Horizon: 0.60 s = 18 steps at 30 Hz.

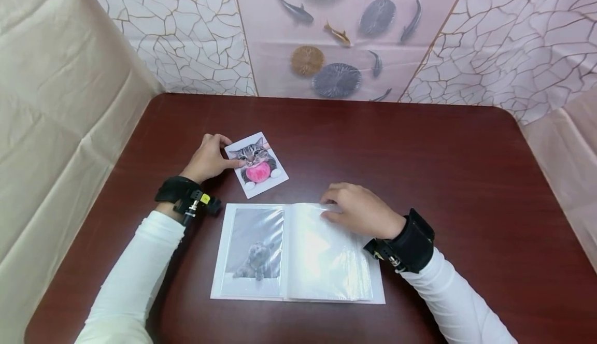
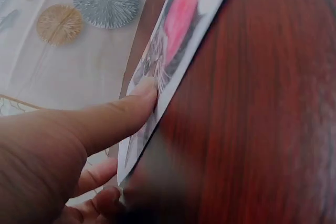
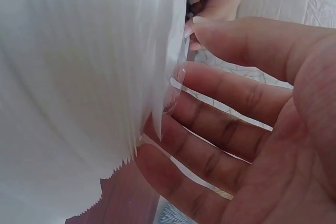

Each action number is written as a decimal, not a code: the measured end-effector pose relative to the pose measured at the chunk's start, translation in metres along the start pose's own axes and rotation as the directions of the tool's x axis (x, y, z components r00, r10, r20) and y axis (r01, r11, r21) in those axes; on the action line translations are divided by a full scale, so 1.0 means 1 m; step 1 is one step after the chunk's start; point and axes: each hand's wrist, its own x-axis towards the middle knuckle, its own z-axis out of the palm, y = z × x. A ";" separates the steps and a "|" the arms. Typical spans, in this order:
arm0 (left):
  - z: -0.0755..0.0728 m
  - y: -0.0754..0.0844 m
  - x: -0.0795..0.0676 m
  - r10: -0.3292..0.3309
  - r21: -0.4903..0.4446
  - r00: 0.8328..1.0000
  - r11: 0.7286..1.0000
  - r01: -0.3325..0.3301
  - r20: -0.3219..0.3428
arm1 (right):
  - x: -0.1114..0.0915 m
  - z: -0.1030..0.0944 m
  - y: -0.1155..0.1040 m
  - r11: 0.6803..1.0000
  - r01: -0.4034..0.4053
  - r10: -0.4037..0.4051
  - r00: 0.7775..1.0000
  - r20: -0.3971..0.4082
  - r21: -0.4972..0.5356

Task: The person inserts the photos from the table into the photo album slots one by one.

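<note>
A cat photo card (image 1: 264, 184), showing a tabby with a pink ball, is pinched at its left edge by my left hand (image 1: 207, 160). In the left wrist view, the thumb (image 2: 126, 114) lies on the card's face, with the other fingers at its far side and edge. An open photo album (image 1: 219, 287) with clear sleeves lies nearer. Its left page holds a grey picture (image 1: 256, 261) of a small animal. My right hand (image 1: 361, 212) touches the top of the right-hand sleeve (image 1: 326, 261); in the right wrist view its fingers are fairly straight at the plastic edge, thumb apart.
The album and card lie on a dark reddish-brown table (image 1: 420, 147). A patterned backdrop (image 1: 186, 33) stands behind the far edge, with a pale cloth (image 1: 60, 126) along the left side. Each wrist wears a black strap (image 1: 415, 243) with a camera.
</note>
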 end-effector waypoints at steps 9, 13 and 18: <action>0.003 0.007 0.000 -0.033 -0.079 0.999 0.996 0.031 -0.019 | 0.002 -0.002 0.001 1.000 -0.027 0.027 0.999 -0.017 0.016; 0.006 0.005 -0.002 -0.034 -0.151 0.998 0.988 0.025 -0.058 | 0.004 0.001 0.003 0.998 -0.041 0.042 0.999 -0.006 0.039; 0.009 0.002 -0.005 0.007 -0.163 0.991 0.986 -0.028 -0.131 | 0.006 0.006 0.010 0.992 -0.074 0.074 0.997 0.007 0.100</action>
